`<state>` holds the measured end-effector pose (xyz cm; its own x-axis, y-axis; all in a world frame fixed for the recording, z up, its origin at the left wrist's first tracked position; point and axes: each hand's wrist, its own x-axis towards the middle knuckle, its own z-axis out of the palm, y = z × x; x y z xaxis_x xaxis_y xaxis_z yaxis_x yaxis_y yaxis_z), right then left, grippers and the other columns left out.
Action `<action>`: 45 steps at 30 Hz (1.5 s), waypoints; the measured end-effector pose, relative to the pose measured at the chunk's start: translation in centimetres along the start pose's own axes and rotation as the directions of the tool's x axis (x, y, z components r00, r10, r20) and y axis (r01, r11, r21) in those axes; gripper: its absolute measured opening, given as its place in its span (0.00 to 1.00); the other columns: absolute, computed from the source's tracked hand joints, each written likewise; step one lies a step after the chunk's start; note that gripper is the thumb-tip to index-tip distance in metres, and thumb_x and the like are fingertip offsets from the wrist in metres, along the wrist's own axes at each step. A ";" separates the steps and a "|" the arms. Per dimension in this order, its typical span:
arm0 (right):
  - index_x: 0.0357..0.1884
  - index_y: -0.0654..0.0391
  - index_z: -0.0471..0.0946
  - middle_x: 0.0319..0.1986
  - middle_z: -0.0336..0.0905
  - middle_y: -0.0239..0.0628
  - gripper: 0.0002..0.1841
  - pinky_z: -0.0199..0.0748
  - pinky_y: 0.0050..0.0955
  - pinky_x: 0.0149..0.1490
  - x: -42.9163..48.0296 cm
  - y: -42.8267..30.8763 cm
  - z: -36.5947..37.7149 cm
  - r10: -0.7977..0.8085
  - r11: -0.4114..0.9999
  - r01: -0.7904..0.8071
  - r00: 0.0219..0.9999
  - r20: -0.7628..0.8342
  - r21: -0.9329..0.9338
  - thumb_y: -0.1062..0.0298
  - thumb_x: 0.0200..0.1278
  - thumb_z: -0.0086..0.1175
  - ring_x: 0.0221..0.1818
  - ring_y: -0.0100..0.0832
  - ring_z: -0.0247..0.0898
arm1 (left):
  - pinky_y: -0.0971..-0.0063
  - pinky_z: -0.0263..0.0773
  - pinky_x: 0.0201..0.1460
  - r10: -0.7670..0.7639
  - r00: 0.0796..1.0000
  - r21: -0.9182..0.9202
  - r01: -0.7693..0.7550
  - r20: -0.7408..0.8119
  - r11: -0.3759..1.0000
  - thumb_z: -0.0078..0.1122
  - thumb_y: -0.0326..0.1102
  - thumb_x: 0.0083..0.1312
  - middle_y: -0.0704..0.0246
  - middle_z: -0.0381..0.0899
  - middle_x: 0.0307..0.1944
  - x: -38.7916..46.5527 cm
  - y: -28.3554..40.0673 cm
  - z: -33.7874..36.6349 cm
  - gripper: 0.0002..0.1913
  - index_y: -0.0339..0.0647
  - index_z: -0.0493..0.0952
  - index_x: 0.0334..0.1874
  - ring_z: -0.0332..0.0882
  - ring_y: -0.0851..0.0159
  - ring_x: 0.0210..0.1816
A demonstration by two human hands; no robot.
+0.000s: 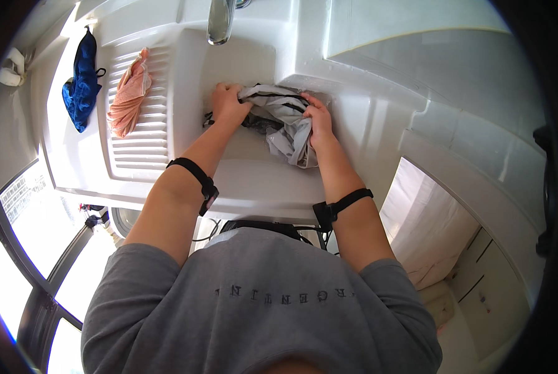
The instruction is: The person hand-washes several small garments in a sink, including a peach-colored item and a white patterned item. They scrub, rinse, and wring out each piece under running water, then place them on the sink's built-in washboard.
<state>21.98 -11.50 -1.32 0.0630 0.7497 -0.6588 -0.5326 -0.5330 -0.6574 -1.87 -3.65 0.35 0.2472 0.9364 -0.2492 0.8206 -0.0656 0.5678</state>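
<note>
A light grey piece of fabric with black trim (283,110) lies bunched in the basin of a white laundry sink (241,61). It looks wet, and its lower folds spread toward the basin's near right side. My left hand (230,102) grips the fabric's left end, thumb over the edge. On the right side, my right hand (318,119) holds the cloth with its fingers on the black-trimmed part. Darker, partly hidden folds show between my hands. Each forearm wears a black strap.
A chrome faucet (220,23) reaches over the basin's back. On the left, a twisted orange-pink cloth (131,98) lies across the ribbed washboard (141,156). Beyond it, a bunched blue cloth (82,84) rests on the sink's left ledge. Tiled wall (447,70) stands at the right.
</note>
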 end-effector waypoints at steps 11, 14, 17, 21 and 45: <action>0.63 0.63 0.75 0.57 0.79 0.53 0.40 0.73 0.46 0.64 -3.7 2.3 5.8 0.217 0.513 -0.451 0.891 0.398 0.730 0.33 0.67 0.53 0.59 0.50 0.76 | 0.52 0.67 0.60 0.203 0.974 -0.047 -0.208 -0.095 0.977 0.76 0.37 0.49 0.63 0.73 0.55 -9.1 13.7 1.0 0.15 0.47 0.82 0.38 0.68 0.46 0.61; 0.65 0.63 0.73 0.58 0.78 0.55 0.41 0.72 0.46 0.64 -3.5 3.5 6.4 0.317 0.626 -0.403 0.914 0.255 0.667 0.34 0.66 0.54 0.60 0.51 0.76 | 0.54 0.70 0.50 0.215 0.974 -0.084 -0.220 -0.069 0.972 0.75 0.35 0.46 0.64 0.75 0.42 -7.3 12.1 1.5 0.13 0.47 0.82 0.34 0.74 0.50 0.48; 0.67 0.64 0.71 0.58 0.77 0.57 0.42 0.72 0.45 0.64 -2.6 3.5 6.9 0.402 0.820 -0.373 0.915 0.026 0.435 0.35 0.66 0.56 0.61 0.51 0.75 | 0.58 0.76 0.41 0.166 0.969 -0.534 -0.240 -0.183 0.811 0.72 0.35 0.49 0.63 0.82 0.36 -4.2 9.0 1.7 0.11 0.40 0.81 0.33 0.80 0.48 0.38; 0.69 0.65 0.69 0.59 0.76 0.61 0.43 0.71 0.45 0.64 -2.4 0.6 5.8 0.249 0.780 -0.311 0.950 -0.188 -0.542 0.36 0.65 0.58 0.63 0.52 0.74 | 0.62 0.77 0.49 0.116 0.968 -0.192 -0.074 0.221 0.979 0.74 0.45 0.53 0.59 0.83 0.47 0.4 2.7 -1.2 0.18 0.42 0.82 0.39 0.82 0.53 0.47; 0.62 0.56 0.77 0.60 0.80 0.42 0.37 0.69 0.39 0.68 -3.6 0.4 6.5 0.172 0.549 -0.256 0.966 0.192 0.796 0.31 0.75 0.39 0.65 0.41 0.73 | 0.33 0.48 0.76 0.364 0.931 -0.194 -0.357 -0.001 0.914 0.72 0.33 0.48 0.65 0.66 0.69 -8.1 11.8 1.2 0.17 0.44 0.81 0.42 0.57 0.46 0.75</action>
<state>16.01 -11.87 3.20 -0.1926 0.7082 -0.6793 -0.9802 -0.1718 0.0987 6.42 -12.41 8.14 0.5285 0.8486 -0.0245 0.5616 -0.3278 0.7597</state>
